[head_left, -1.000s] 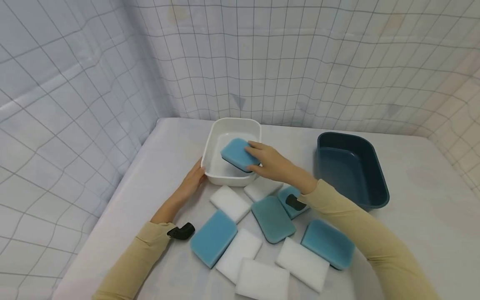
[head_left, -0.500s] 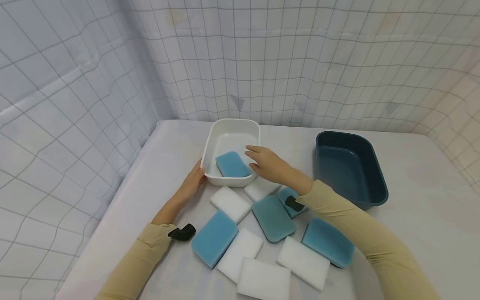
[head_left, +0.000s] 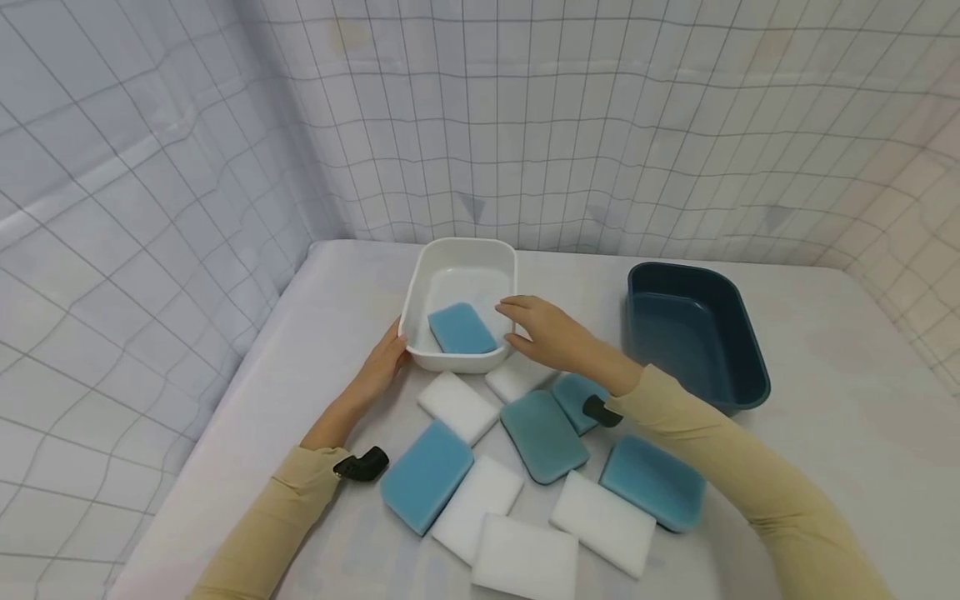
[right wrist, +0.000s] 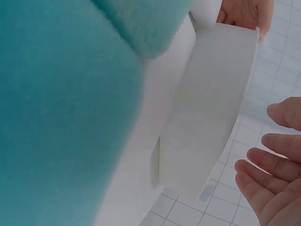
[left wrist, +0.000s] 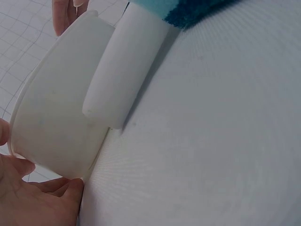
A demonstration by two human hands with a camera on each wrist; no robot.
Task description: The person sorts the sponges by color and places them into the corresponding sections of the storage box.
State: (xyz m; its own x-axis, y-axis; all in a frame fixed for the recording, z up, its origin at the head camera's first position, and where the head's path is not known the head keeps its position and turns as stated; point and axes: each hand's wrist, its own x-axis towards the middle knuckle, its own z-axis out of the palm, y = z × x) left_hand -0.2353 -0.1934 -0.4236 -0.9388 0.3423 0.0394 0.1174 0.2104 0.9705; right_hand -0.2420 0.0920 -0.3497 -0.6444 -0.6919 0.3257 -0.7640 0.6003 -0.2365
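Observation:
My left hand (head_left: 385, 358) holds the left side of a white plastic basin (head_left: 425, 361). In the left wrist view its bent fingers lie against the basin's outer wall, with one fingertip at the rim. One blue sponge (head_left: 461, 328) lies flat inside the basin. My right hand (head_left: 553, 335) hovers by the basin's right rim, fingers spread and nothing in them; the right wrist view shows a gap between the fingertips and the wall. In front of the basin lie white sponges (head_left: 527, 554) and blue sponges (head_left: 427, 477), with a greener one (head_left: 545, 436) among them.
A dark blue basin (head_left: 693, 333) stands at the right, behind my right forearm. White sheets with a grid pattern (head_left: 480, 125) enclose the back and sides. The loose sponges sit close together, some touching or overlapping.
My right hand has let go of the blue sponge, which now lies in the white basin. That hand has drawn slightly right, to the rim. My left hand keeps its place.

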